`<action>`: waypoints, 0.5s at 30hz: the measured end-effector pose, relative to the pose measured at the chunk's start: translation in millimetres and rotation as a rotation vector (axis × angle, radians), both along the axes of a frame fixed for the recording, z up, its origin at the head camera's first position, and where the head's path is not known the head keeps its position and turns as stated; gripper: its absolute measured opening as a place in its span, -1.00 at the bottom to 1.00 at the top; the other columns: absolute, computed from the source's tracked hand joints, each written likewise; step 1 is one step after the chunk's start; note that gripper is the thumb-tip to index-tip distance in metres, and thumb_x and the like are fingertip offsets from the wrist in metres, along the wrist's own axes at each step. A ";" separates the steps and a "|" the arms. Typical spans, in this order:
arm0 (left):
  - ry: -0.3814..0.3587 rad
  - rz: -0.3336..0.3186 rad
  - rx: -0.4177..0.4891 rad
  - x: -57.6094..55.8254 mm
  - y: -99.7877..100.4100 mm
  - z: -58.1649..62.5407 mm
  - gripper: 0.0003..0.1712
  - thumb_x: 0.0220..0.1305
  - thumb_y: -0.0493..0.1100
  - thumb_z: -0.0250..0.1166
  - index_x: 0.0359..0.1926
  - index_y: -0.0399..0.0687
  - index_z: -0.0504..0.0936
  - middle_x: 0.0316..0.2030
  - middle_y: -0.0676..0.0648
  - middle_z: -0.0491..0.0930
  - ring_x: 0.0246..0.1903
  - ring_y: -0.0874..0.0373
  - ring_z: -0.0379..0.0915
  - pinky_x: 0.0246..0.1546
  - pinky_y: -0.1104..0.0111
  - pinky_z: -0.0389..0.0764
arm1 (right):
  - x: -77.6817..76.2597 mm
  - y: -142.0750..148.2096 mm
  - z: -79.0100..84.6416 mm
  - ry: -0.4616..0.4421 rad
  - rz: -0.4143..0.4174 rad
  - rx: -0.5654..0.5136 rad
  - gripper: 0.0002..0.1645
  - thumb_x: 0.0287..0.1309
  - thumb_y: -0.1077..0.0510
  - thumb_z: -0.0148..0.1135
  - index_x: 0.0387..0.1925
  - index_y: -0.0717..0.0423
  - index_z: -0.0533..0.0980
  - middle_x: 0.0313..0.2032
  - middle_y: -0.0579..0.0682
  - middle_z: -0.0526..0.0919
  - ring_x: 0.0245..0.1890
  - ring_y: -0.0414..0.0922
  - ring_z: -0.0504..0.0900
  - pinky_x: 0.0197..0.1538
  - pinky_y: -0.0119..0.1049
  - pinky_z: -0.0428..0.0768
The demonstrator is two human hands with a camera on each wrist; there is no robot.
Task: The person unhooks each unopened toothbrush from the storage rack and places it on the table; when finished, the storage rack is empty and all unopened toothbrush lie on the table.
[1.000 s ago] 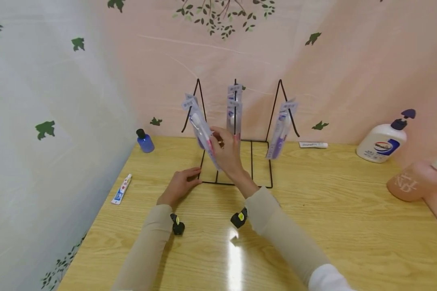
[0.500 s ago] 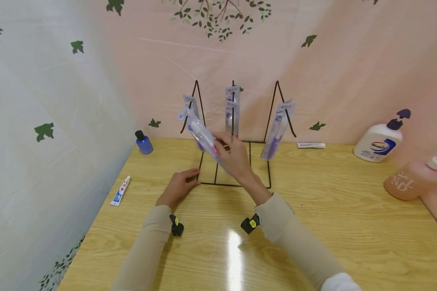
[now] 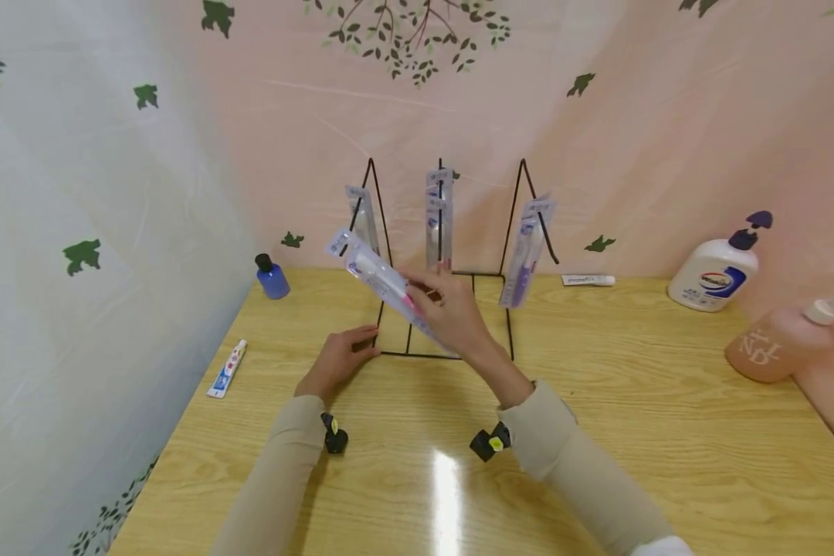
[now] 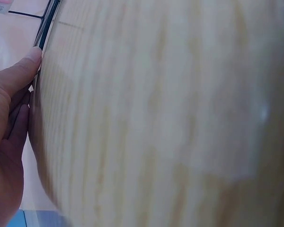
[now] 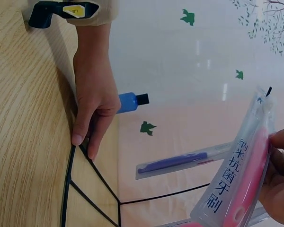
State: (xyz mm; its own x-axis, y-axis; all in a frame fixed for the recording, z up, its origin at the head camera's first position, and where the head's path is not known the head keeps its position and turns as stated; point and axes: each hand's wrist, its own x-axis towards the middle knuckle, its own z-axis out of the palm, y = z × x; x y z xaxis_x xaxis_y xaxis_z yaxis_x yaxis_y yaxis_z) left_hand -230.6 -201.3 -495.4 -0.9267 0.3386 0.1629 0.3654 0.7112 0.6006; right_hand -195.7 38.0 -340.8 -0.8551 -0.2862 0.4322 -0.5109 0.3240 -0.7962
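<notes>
My right hand [image 3: 452, 309] pinches the pink handle of a packaged toothbrush [image 3: 382, 284], which slants down to the right. At its top end, the black tip of the rack's left hook pokes at the package in the right wrist view. My left hand [image 3: 337, 359] grips the front left corner of the black wire rack [image 3: 417, 355], thumb and fingers on its base wires. Another packaged toothbrush [image 3: 363, 216], purple-handled in the right wrist view, hangs farther back on that left hook. Packaged toothbrushes [image 3: 439, 228] hang on the middle hook, and a purple one [image 3: 524, 259] on the right hook.
A blue bottle [image 3: 273, 279] and a small toothpaste tube [image 3: 228, 371] are left of the rack. Right of it lies a white tube [image 3: 588, 280]. A white pump bottle [image 3: 712, 270] and a pinkish bottle [image 3: 764, 347] stand farther right. A patterned curtain backs the wooden table.
My right hand has drawn the pink toothbrush forward and down along the left hook to its tip, apart from the one behind. The package tilts more. My left hand stays on the rack.
</notes>
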 end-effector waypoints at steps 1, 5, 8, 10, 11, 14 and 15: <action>0.001 0.000 0.002 0.2 0.0 0.1 -0.48 0.25 -0.07 0.31 0.20 -0.16 0.53 0.23 -0.10 0.48 0.25 -0.07 0.37 0.29 0.08 0.38 | 1.0 0.4 0.2 0.007 0.003 0.005 -0.66 0.29 0.23 0.17 0.07 0.12 0.59 -0.17 0.10 0.68 -0.29 -0.06 0.67 -0.23 -0.30 0.69; 0.003 -0.003 0.011 1.1 0.1 1.3 -0.48 0.25 -0.09 0.31 0.19 -0.18 0.54 0.23 -0.10 0.48 0.24 -0.08 0.37 0.29 0.08 0.37 | 6.2 2.7 1.9 0.039 0.014 0.017 -0.68 0.29 0.24 0.16 0.06 0.13 0.60 -0.17 0.10 0.70 -0.28 -0.06 0.67 -0.22 -0.27 0.69; 0.000 -0.001 0.011 1.6 -0.2 1.4 -0.48 0.25 -0.09 0.31 0.20 -0.17 0.53 0.23 -0.10 0.48 0.25 -0.07 0.37 0.30 0.09 0.37 | 10.3 5.4 3.1 0.054 0.022 0.016 -0.69 0.30 0.22 0.15 0.05 0.11 0.60 -0.16 0.06 0.70 -0.27 -0.09 0.67 -0.20 -0.27 0.69; 0.000 -0.004 0.004 1.9 -0.4 1.3 -0.47 0.25 -0.09 0.31 0.21 -0.18 0.52 0.24 -0.10 0.47 0.25 -0.07 0.36 0.30 0.08 0.37 | 13.2 8.1 4.1 0.063 0.031 0.002 -0.69 0.31 0.21 0.15 0.05 0.09 0.60 -0.15 0.04 0.70 -0.26 -0.11 0.67 -0.19 -0.27 0.69; -0.001 -0.004 0.001 2.0 -0.3 1.3 -0.47 0.26 -0.09 0.31 0.21 -0.18 0.52 0.24 -0.10 0.47 0.26 -0.07 0.36 0.29 0.08 0.37 | 14.8 9.7 4.7 0.066 0.035 -0.007 -0.69 0.31 0.20 0.14 0.05 0.07 0.60 -0.14 0.03 0.70 -0.26 -0.11 0.66 -0.19 -0.27 0.69; -0.006 -0.004 -0.001 2.1 -0.2 1.4 -0.47 0.26 -0.08 0.30 0.22 -0.18 0.52 0.24 -0.10 0.47 0.26 -0.07 0.35 0.29 0.08 0.37 | 19.5 16.7 5.6 0.089 0.028 -0.035 -0.70 0.30 0.20 0.16 0.04 0.04 0.61 -0.14 0.00 0.71 -0.27 -0.13 0.66 -0.21 -0.28 0.69; -0.006 -0.007 -0.001 2.3 -0.2 1.6 -0.47 0.26 -0.09 0.30 0.22 -0.18 0.51 0.24 -0.10 0.47 0.26 -0.07 0.35 0.29 0.07 0.38 | 20.9 19.5 5.6 0.099 0.024 -0.044 -0.70 0.30 0.21 0.16 0.04 0.04 0.61 -0.13 0.01 0.70 -0.27 -0.13 0.66 -0.22 -0.29 0.68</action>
State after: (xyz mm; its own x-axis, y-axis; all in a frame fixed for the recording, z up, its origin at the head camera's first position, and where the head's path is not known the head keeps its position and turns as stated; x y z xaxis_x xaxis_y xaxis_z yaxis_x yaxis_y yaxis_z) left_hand -228.2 -201.5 -493.8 -0.9254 0.3451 0.1567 0.3664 0.7090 0.6025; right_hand -174.8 57.5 -335.2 -0.8007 -0.2850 0.5269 -0.5950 0.2766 -0.7546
